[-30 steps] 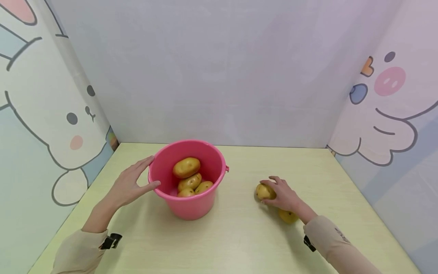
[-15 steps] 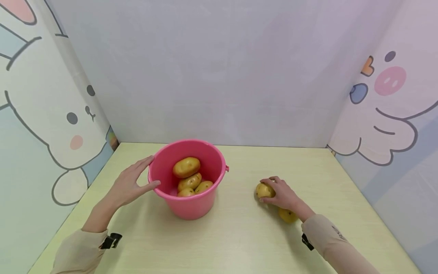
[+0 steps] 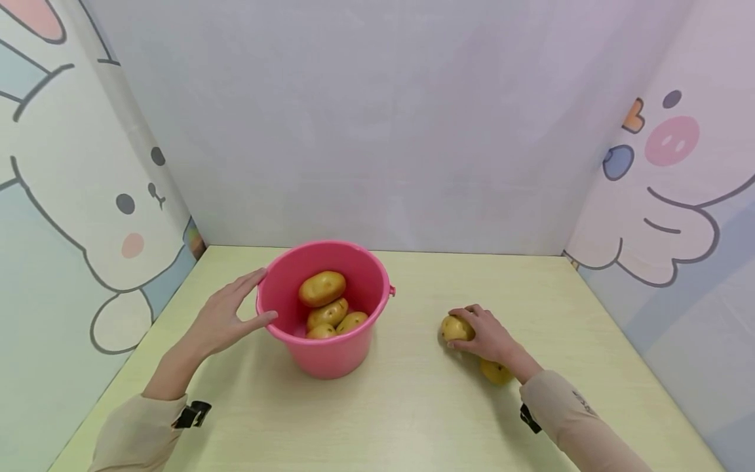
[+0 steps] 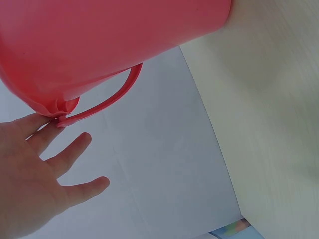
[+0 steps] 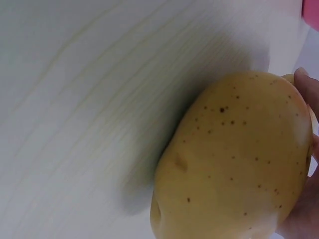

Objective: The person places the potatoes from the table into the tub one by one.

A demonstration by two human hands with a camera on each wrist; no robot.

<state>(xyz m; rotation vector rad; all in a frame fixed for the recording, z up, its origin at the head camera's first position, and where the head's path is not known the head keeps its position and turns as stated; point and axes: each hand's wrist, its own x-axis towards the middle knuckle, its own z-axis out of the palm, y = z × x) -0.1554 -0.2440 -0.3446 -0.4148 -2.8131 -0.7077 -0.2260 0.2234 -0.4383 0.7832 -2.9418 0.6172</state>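
Note:
A pink bucket [image 3: 333, 357] stands left of centre in the head view, with several yellow potatoes [image 3: 321, 288] inside. My left hand [image 3: 221, 321] rests against its left rim, thumb and fingers spread. In the left wrist view, fingertips [image 4: 47, 130] touch the bucket near its handle joint, and the other fingers extend free. On the right, my right hand [image 3: 486, 337] grips a potato [image 3: 455, 328] on the table, fingers and thumb curled round it. Another potato [image 3: 495, 372] lies under my right wrist, partly hidden; this potato [image 5: 234, 159] looms large in the right wrist view.
The pale wooden table [image 3: 407, 419] meets a light grey cloth wall [image 3: 383, 131] at the back. Printed side panels [image 3: 106, 216] with cartoon animals flank it. The bucket's handle [image 4: 109, 99] hangs down outside its wall.
My right thumb has drawn in against the potato and the fingers have closed round it. The right forearm has shifted slightly left. The left hand and bucket stay as they were.

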